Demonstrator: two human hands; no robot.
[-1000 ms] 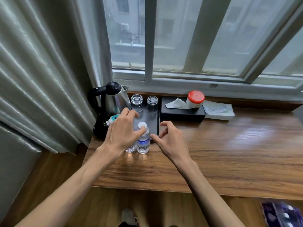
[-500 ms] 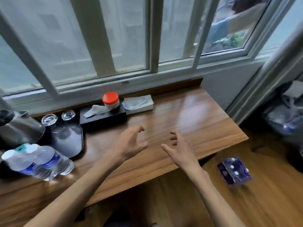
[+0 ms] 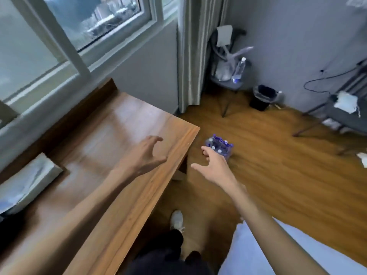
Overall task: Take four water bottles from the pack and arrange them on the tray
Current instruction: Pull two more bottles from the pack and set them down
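The pack of water bottles [image 3: 220,145], wrapped in blue-printed plastic with white caps showing, lies on the wooden floor just past the table's right corner. My right hand [image 3: 213,167] hangs in the air in front of the pack, fingers spread, holding nothing. My left hand [image 3: 144,155] hovers over the right end of the wooden table [image 3: 111,135], fingers curled apart and empty. The tray and the bottles set down earlier are out of view to the left.
A tissue box [image 3: 25,179] lies at the table's left. On the floor beyond stand a black bin [image 3: 262,97], a chair [image 3: 230,76] carrying a tall bottle, and a curtain [image 3: 193,52]. My foot [image 3: 176,219] is near the table edge. A pale blue bed corner [image 3: 258,251] sits lower right.
My view has swung right, away from the tray and kettle toward the floor. Both hands left the bottles by the tray and moved right; my right hand now reaches past the table edge toward the pack.
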